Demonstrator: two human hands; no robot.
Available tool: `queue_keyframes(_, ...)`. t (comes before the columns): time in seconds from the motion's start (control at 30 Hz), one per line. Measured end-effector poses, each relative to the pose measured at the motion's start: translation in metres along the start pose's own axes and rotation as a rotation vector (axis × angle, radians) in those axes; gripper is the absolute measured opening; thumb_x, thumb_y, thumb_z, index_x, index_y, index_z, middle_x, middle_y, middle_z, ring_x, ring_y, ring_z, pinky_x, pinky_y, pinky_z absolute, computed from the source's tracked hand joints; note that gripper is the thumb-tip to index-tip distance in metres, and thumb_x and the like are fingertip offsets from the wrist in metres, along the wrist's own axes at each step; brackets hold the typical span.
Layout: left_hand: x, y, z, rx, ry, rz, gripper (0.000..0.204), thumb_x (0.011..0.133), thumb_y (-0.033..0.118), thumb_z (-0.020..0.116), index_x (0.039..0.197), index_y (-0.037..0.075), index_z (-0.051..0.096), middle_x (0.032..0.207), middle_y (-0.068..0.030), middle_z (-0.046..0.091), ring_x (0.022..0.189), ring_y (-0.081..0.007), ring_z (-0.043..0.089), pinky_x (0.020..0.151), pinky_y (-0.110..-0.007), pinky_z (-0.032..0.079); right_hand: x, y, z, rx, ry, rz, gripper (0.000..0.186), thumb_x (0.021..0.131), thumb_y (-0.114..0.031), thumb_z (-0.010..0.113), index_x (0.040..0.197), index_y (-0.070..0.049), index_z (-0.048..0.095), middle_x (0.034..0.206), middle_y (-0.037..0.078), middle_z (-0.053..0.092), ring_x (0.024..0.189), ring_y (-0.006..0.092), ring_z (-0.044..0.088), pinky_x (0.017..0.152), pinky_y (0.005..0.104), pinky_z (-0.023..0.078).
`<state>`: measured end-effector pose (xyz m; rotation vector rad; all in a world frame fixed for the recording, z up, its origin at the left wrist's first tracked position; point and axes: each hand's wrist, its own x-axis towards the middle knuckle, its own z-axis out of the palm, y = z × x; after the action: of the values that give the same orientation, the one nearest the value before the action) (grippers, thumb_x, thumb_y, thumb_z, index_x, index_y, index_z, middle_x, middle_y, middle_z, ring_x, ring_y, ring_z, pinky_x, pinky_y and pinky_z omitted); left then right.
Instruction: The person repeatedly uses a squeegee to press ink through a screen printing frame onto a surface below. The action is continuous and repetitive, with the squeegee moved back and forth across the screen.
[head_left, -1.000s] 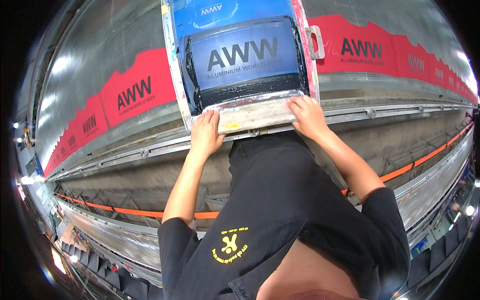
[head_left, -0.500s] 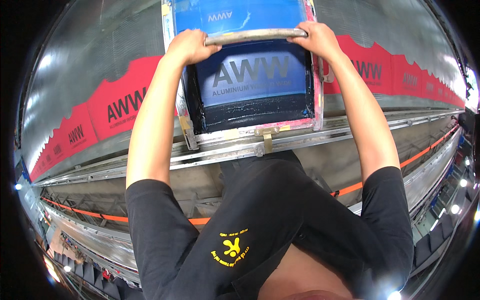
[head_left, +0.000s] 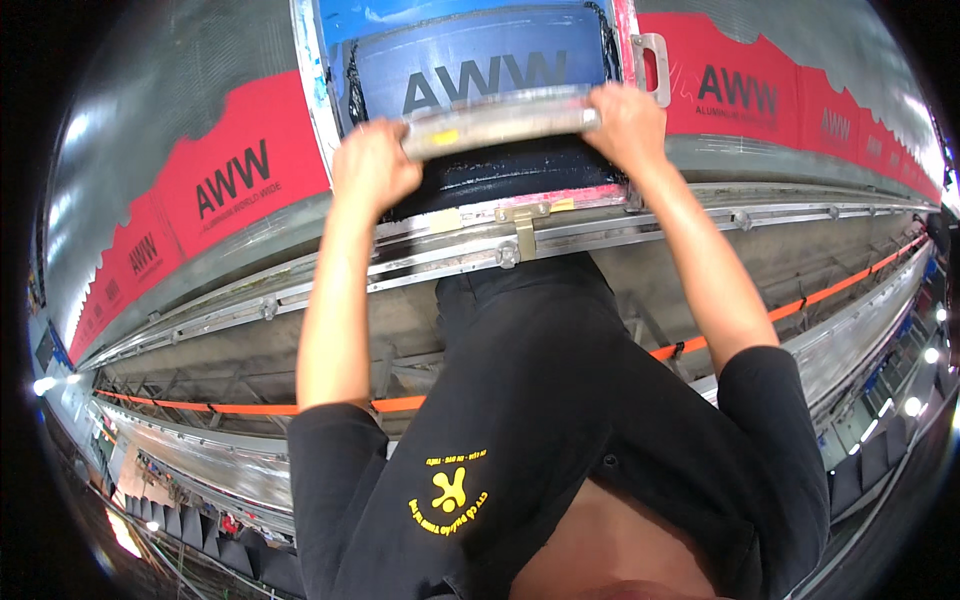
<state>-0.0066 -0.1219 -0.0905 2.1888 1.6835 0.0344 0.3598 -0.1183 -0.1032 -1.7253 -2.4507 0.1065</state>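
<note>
Two hands on a pale bar above a blue screen, its far end cut off by the picture's top edge.

The left hand [head_left: 376,165] and right hand [head_left: 628,125] each grasp one end of the bar [head_left: 500,125], their fingertips partly hidden. The bar crosses the screen frame [head_left: 590,194], masking the lower part of its dark lettering; whether it touches the mesh cannot be told. Black ink [head_left: 500,172] shows below; the left forearm covers the frame's near-left corner.
</note>
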Motion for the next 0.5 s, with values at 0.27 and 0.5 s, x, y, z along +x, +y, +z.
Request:
queue_keyframes(0.27, -0.025, 0.023, -0.052, 0.018, -0.363, -0.079, 0.037, 0.087, 0.051, 0.076, 0.102, 0.017, 0.082, 0.093, -0.0175, 0.078, 0.092, -0.0398, 0.075, 0.082, -0.052, 0.060, -0.014, -0.010, -0.050, 0.114, -0.031, -0.099, 0.041, 0.070, -0.045, 0.091, 0.080, -0.011, 0.070, 0.078, 0.005, 0.068, 0.082, 0.0274, 0.072, 0.067, 0.0448, 0.057)
queue_keyframes(0.5, 0.118, -0.022, -0.088, 0.063, -0.234, -0.056, 0.049, 0.084, 0.055, 0.077, 0.101, 0.009, 0.083, 0.097, -0.0216, 0.079, 0.097, -0.0404, 0.076, 0.090, -0.051, 0.060, 0.137, 0.026, -0.054, -0.032, -0.116, 0.029, 0.055, 0.072, -0.066, 0.085, 0.086, -0.013, 0.075, 0.083, 0.010, 0.075, 0.084, 0.0316, 0.076, 0.070, 0.0492, 0.060)
